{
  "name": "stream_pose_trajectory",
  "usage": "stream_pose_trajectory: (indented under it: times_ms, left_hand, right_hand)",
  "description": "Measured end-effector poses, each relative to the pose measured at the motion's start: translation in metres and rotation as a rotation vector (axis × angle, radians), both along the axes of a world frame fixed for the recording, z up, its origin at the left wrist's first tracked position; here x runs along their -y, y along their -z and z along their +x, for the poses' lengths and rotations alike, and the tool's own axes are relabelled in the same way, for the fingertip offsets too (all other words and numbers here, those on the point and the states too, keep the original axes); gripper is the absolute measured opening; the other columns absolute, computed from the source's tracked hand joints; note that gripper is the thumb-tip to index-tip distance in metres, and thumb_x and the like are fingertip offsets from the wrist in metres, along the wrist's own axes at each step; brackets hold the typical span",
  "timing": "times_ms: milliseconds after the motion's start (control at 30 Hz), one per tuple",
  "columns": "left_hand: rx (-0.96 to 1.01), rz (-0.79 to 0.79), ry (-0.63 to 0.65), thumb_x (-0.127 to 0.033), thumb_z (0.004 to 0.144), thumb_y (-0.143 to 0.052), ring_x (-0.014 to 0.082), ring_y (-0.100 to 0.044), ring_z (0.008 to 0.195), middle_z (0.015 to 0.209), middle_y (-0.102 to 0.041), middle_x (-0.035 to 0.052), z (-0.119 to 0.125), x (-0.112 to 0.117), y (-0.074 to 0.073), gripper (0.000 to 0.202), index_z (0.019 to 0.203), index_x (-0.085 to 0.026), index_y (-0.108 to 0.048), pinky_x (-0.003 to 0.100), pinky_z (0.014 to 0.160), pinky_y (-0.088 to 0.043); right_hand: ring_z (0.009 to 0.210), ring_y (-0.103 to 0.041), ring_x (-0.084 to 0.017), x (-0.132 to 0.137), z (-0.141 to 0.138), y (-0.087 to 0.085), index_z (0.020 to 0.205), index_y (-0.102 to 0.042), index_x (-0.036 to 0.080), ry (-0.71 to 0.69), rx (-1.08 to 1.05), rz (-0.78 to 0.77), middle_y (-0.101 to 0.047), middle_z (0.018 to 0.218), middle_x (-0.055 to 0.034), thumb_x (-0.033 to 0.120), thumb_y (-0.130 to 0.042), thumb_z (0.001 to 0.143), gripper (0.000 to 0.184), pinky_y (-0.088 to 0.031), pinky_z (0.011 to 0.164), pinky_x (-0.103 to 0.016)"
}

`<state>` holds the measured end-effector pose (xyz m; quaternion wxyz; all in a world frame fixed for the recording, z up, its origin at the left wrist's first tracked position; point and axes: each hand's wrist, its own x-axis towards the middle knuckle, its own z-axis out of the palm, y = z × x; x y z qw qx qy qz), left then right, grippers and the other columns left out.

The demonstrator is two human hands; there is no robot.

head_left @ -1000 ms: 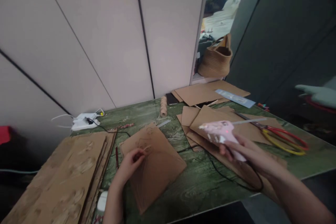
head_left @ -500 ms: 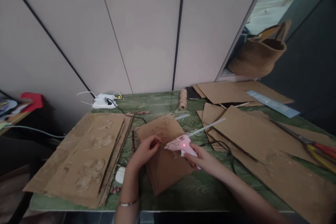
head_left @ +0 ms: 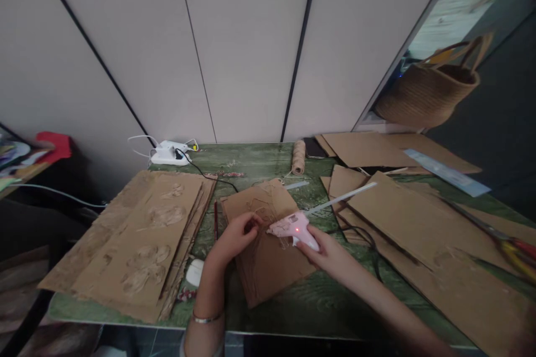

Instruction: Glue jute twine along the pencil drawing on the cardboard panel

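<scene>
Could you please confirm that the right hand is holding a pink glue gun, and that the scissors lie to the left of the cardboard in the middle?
Not quite: the head view shows the scissors lying to the right of the cardboard in the middle, not to its left. The right hand is indeed holding a pink glue gun.

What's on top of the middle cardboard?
On the middle cardboard, thin curved lines show, perhaps cord. The left hand and the pink glue gun, gripped by the right hand, cover part of it; what lies behind them is hidden.
</scene>
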<state>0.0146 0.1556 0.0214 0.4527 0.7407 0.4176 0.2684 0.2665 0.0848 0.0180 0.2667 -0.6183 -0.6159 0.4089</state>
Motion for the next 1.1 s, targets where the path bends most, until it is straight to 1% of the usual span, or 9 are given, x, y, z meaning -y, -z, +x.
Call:
stream_pose_trajectory:
  times_ms: [67,133,200,300,400,467,533,800,1100]
  left_hand:
    - [0.003,-0.002,0.004,-0.022,0.085,-0.051,0.0171,-0.06,0.081,0.087,-0.067,0.0036,0.0,0.0,-0.001,0.02,0.096,-0.016,-0.067,0.026,0.073,-0.044]
    - [0.005,-0.004,0.005,-0.021,0.085,-0.051,0.0169,-0.06,0.08,0.086,-0.068,0.0036,0.0,0.0,0.0,0.021,0.097,-0.016,-0.067,0.025,0.072,-0.044]
    - [0.005,-0.005,0.004,-0.02,0.084,-0.051,0.0171,-0.061,0.08,0.086,-0.068,0.0038,0.0,-0.001,0.001,0.021,0.096,-0.016,-0.067,0.026,0.072,-0.045]
    - [0.005,-0.004,0.004,-0.019,0.084,-0.051,0.0178,-0.062,0.082,0.089,-0.069,0.0043,0.0,-0.001,0.001,0.021,0.097,-0.016,-0.067,0.027,0.075,-0.046]
    - [0.005,-0.004,0.004,-0.02,0.084,-0.051,0.018,-0.061,0.082,0.089,-0.069,0.0042,0.0,-0.001,0.001,0.02,0.097,-0.016,-0.067,0.027,0.075,-0.046]
    - [0.005,-0.004,0.003,-0.02,0.084,-0.052,0.018,-0.061,0.082,0.088,-0.069,0.0039,0.0,-0.001,0.001,0.019,0.096,-0.016,-0.066,0.027,0.074,-0.046]
    - [0.006,-0.003,0.005,-0.02,0.084,-0.052,0.018,-0.061,0.081,0.088,-0.069,0.0038,0.0,-0.001,0.001,0.019,0.096,-0.016,-0.066,0.027,0.074,-0.046]
    - [-0.001,0.004,0.012,-0.019,0.085,-0.05,0.0188,-0.062,0.083,0.091,-0.069,0.0057,0.0,0.0,0.002,0.021,0.098,-0.015,-0.066,0.028,0.074,-0.046]
    - [0.003,-0.004,0.011,-0.017,0.085,-0.05,0.0181,-0.061,0.082,0.089,-0.068,0.0048,0.001,0.0,0.0,0.02,0.097,-0.015,-0.066,0.026,0.073,-0.045]
  right_hand:
    - [0.063,-0.062,-0.023,0.002,0.001,-0.005,0.1,-0.06,0.017,-0.007,0.146,0.107,-0.068,0.075,-0.0072,0.052,-0.052,0.085,0.038,-0.042,0.055,-0.03]
    - [0.068,-0.065,-0.026,0.004,0.002,-0.011,0.115,-0.061,0.015,-0.018,0.213,0.128,-0.072,0.082,-0.0108,0.048,-0.05,0.087,0.045,-0.045,0.06,-0.033]
    - [0.079,-0.069,-0.028,0.006,0.004,-0.017,0.126,-0.059,0.017,-0.042,0.168,0.123,-0.075,0.096,-0.0122,0.046,-0.053,0.086,0.05,-0.05,0.07,-0.036]
    - [0.093,-0.068,-0.028,0.006,0.007,-0.024,0.119,-0.063,0.021,-0.066,-0.026,0.103,-0.073,0.108,-0.0092,0.049,-0.062,0.081,0.047,-0.052,0.081,-0.036]
    - [0.073,-0.062,-0.02,0.004,0.01,-0.026,0.095,-0.066,0.019,-0.059,-0.158,0.0,-0.068,0.082,-0.0035,0.059,-0.063,0.081,0.042,-0.049,0.065,-0.029]
    - [0.056,-0.048,-0.014,0.003,0.01,-0.023,0.078,-0.059,0.019,-0.064,-0.216,-0.073,-0.054,0.062,0.0018,0.067,-0.061,0.079,0.047,-0.038,0.052,-0.025]
    - [0.049,-0.036,-0.01,0.003,0.008,-0.02,0.07,-0.052,0.021,-0.075,-0.282,-0.125,-0.042,0.054,0.0054,0.075,-0.058,0.077,0.055,-0.029,0.047,-0.023]
    - [0.046,-0.032,-0.009,0.002,-0.01,-0.013,0.07,-0.048,0.021,-0.091,-0.308,-0.227,-0.039,0.054,0.0065,0.084,-0.055,0.072,0.063,-0.024,0.045,-0.023]
    - [0.051,-0.033,-0.01,0.002,-0.01,0.0,0.067,-0.048,0.02,-0.099,-0.149,-0.057,-0.041,0.057,0.0039,0.079,-0.049,0.08,0.06,-0.022,0.046,-0.023]
